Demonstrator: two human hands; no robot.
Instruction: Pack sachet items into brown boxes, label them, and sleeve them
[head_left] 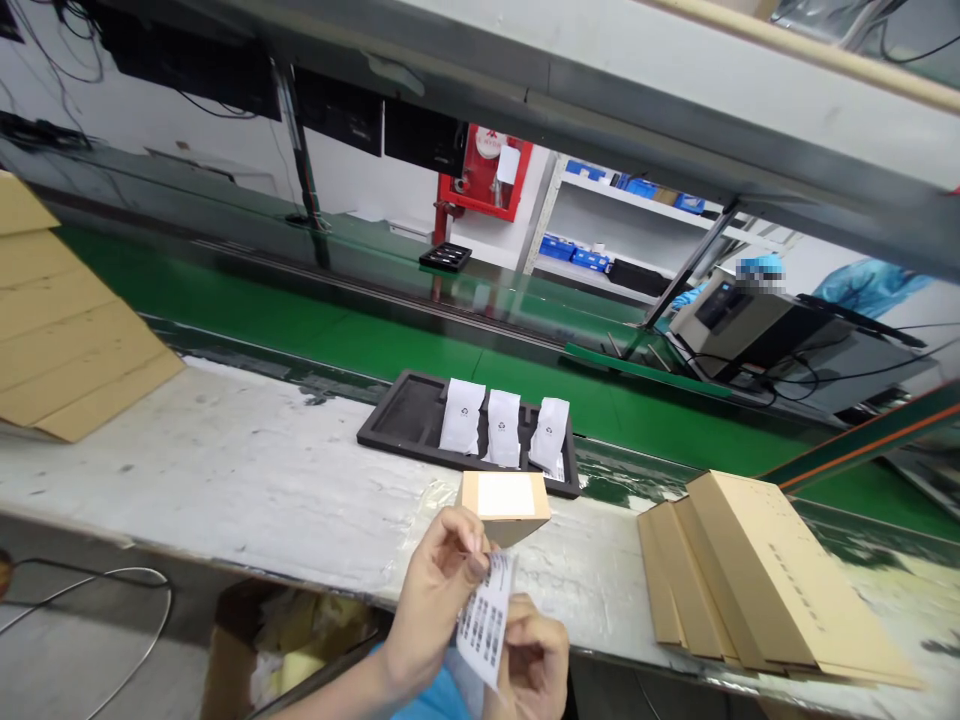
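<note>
Both hands are close together over the near edge of the bench. A white label sheet (484,622) printed with rows of dark marks hangs between them, tilted. My left hand (439,590) is closed, its thumb and fingertips pinching the sheet's top edge. Curled around the sheet's right side is my right hand (536,655), partly behind it. Just beyond my fingers stands a small cardboard box (471,492) with a blank-looking white label (506,494) on top. Behind the box lies a black foam tray (409,408) carrying white printed packets (502,425).
Flattened cartons (780,570) are stacked on the bench's right, with more cardboard (75,320) at left. A green conveyor belt (360,345) runs behind the tray. An overhead shelf (600,90) crosses above. A co-worker's blue cap (761,268) shows beyond a machine.
</note>
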